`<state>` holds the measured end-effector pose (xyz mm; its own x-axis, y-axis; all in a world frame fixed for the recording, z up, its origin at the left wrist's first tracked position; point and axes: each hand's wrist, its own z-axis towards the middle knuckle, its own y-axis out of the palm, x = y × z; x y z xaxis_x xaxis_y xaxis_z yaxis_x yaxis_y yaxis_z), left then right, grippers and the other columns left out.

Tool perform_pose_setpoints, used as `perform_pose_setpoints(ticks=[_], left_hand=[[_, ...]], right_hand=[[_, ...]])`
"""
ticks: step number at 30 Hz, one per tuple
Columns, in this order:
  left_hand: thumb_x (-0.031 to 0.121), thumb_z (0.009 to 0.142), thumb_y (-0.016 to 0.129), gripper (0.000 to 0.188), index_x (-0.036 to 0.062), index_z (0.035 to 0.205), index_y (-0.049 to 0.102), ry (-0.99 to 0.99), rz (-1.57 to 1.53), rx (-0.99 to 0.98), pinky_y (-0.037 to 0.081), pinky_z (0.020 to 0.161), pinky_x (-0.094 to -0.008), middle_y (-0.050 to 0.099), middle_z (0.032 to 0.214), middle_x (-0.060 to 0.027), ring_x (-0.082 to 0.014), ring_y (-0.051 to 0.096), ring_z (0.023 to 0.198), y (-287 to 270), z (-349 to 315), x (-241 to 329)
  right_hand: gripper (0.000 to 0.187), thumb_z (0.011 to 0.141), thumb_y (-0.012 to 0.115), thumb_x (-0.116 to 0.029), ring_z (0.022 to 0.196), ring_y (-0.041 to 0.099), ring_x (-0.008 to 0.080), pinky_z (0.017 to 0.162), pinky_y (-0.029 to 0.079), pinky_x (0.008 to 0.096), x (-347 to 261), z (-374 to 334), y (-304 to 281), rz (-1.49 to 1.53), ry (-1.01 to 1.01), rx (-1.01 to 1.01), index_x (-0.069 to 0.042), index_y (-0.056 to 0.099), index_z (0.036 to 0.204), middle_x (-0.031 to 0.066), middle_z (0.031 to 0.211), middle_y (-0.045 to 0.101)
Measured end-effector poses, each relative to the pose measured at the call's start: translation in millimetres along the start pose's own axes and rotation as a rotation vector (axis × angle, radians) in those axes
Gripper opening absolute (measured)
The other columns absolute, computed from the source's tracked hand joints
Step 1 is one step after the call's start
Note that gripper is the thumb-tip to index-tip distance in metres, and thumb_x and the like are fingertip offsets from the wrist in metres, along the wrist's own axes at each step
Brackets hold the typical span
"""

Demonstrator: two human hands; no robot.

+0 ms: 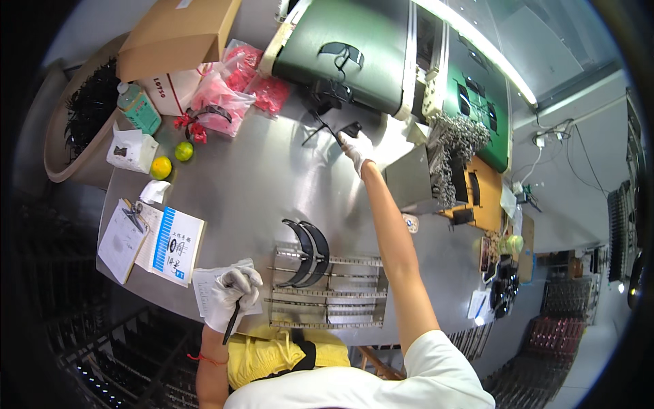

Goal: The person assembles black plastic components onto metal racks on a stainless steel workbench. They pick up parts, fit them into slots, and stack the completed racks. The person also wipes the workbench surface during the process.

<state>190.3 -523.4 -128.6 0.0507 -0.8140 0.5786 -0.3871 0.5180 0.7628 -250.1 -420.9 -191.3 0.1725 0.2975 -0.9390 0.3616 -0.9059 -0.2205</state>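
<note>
My right hand (pixel 358 151), in a white glove, reaches far across the metal table. Its fingers are closed on a pair of black glasses (pixel 349 129) beside the end of a green conveyor belt (pixel 354 27). More dark glasses (pixel 332 91) lie at the belt's end, and another pair (pixel 343 53) rests farther up it. My left hand (pixel 235 290), also gloved, is closed near the front edge, over a sheet of paper (pixel 203 290). A slim black stick-like piece (pixel 231 322) sticks out of it. Beside it, two curved black lens pieces (pixel 313 252) stand in a metal wire rack (pixel 354 294).
Left on the table are a notebook (pixel 182 238), a clipboard (pixel 122 242), tissues (pixel 133 151), a green-labelled bottle (pixel 139 109), two round fruits (pixel 161 168) and red-filled plastic bags (pixel 225 102). To the right stands a metal box (pixel 409 180) by a pile of grey metal pieces (pixel 446 150).
</note>
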Motion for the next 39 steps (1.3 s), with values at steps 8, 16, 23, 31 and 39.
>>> perform_pose_setpoints(ticks=[8, 16, 23, 31, 39], left_hand=[[0.002, 0.095, 0.055, 0.032, 0.0037, 0.126, 0.062, 0.249, 0.466, 0.358, 0.049, 0.065, -0.0211, 0.069, 0.105, -0.0085, -0.0076, 0.060, 0.072, 30.4, 29.3, 5.2], [0.005, 0.090, 0.064, 0.030, -0.0012, 0.119, 0.065, 0.158, 1.197, 0.009, 0.048, 0.082, -0.0267, 0.067, 0.100, -0.0089, -0.0156, 0.062, 0.090, 74.5, 46.9, -7.8], [-0.005, 0.089, 0.058, 0.015, 0.0000, 0.102, 0.064, 0.318, 1.464, -0.194, 0.048, 0.075, -0.0234, 0.064, 0.091, -0.0004, -0.0075, 0.057, 0.082, 91.4, 16.8, -54.4], [-0.007, 0.090, 0.054, 0.025, 0.0014, 0.112, 0.064, 0.042, 1.119, 0.128, 0.044, 0.066, -0.0186, 0.061, 0.085, 0.0037, -0.0029, 0.051, 0.074, 75.8, -14.4, -34.6], [-0.013, 0.079, 0.057, 0.038, -0.0043, 0.116, 0.063, 0.368, 1.556, 0.274, 0.051, 0.083, -0.0248, 0.069, 0.102, -0.0075, -0.0137, 0.064, 0.090, 46.3, -40.2, -13.6]], right_hand=[[0.027, 0.097, 0.065, -0.029, 0.056, 0.044, 0.0041, 0.052, 0.033, 0.0207, -53.2, -162.8, -15.8, 0.047, -0.031, -0.093, -0.008, 0.058, 0.081, -0.0045, 0.063, 0.051], [0.040, 0.081, 0.065, 0.005, 0.093, 0.061, 0.0137, 0.085, 0.051, 0.0275, -72.0, -322.6, -79.3, -0.225, -0.590, -0.323, -0.002, 0.066, 0.120, 0.0028, 0.128, 0.060], [0.034, 0.095, 0.067, -0.027, 0.081, 0.058, 0.0107, 0.075, 0.049, 0.0244, -29.5, -342.8, -92.8, 0.231, 0.044, -0.373, -0.001, 0.063, 0.116, 0.0004, 0.097, 0.066], [0.020, 0.097, 0.058, -0.015, 0.074, 0.063, 0.0103, 0.068, 0.052, 0.0274, 25.8, -322.6, -109.3, -0.053, 0.073, 0.018, -0.001, 0.067, 0.107, 0.0074, 0.084, 0.071], [0.031, 0.095, 0.057, -0.027, 0.078, 0.066, 0.0235, 0.077, 0.051, 0.0331, 82.7, -274.6, -60.2, -0.444, -0.015, -0.095, 0.000, 0.068, 0.107, 0.0143, 0.085, 0.070]])
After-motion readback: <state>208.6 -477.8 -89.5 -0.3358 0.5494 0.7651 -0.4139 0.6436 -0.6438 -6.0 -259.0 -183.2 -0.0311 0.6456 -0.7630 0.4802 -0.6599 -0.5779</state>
